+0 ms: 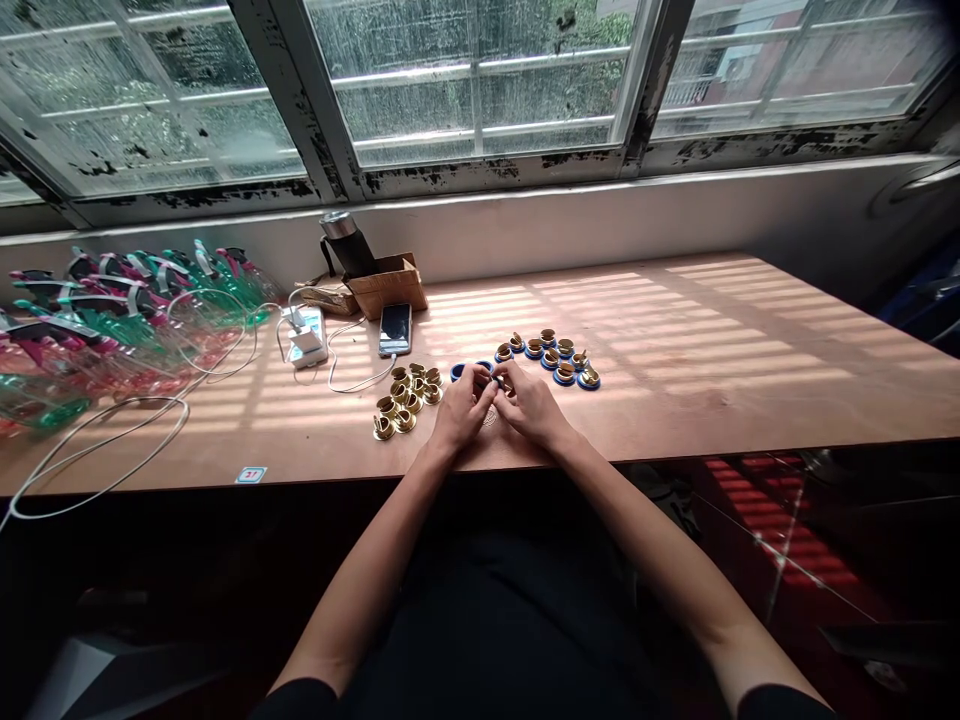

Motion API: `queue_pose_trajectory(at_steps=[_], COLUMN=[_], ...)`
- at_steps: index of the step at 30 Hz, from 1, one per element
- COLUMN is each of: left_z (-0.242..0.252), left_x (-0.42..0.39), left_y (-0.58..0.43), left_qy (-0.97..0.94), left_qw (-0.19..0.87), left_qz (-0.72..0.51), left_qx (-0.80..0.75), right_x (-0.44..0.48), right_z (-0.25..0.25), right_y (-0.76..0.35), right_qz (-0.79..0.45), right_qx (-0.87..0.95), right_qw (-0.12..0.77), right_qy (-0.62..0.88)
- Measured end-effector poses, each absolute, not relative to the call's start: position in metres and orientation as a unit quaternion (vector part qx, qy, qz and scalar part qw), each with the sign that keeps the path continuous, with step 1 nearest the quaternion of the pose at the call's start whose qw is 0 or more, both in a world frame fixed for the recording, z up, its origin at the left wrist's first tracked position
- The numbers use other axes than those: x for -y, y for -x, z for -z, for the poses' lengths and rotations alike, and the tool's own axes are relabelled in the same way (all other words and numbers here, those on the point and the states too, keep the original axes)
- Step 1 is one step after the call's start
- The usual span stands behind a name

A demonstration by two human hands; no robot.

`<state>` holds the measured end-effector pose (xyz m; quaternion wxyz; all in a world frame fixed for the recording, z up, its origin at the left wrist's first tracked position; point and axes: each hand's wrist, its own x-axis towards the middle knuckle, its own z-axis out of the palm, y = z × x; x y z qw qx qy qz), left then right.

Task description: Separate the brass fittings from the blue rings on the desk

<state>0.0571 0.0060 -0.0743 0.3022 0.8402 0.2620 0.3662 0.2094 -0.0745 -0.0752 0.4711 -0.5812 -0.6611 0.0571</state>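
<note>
My left hand and my right hand meet at the middle of the wooden table, their fingertips closed on a small brass piece that is mostly hidden. Blue rings lie partly behind my left fingers. Left of my hands stands a cluster of brass fittings, without blue rings. To the right and farther away, several brass fittings seated on blue rings form a second group. Neither hand touches either group.
A smartphone lies on the table, cabled to a white charger. Behind them are a cardboard box and a dark flask. Pink and green plastic bottles fill the left end beneath a window.
</note>
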Motion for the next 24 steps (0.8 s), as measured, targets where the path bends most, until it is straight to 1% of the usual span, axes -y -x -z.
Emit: queue_pose_trajectory(at_steps=[24], left_z=[0.0771], left_x=[-0.0076], left_y=[-0.057], left_qy=[-0.848], left_qw=[0.292], left_qz=[-0.344], left_qx=[-0.279], right_x=[0.0756], right_z=[0.0744], right_y=[-0.2094], right_qz=[-0.09], right_qx=[0.668], right_qw=[0.445], right_qy=[0.59])
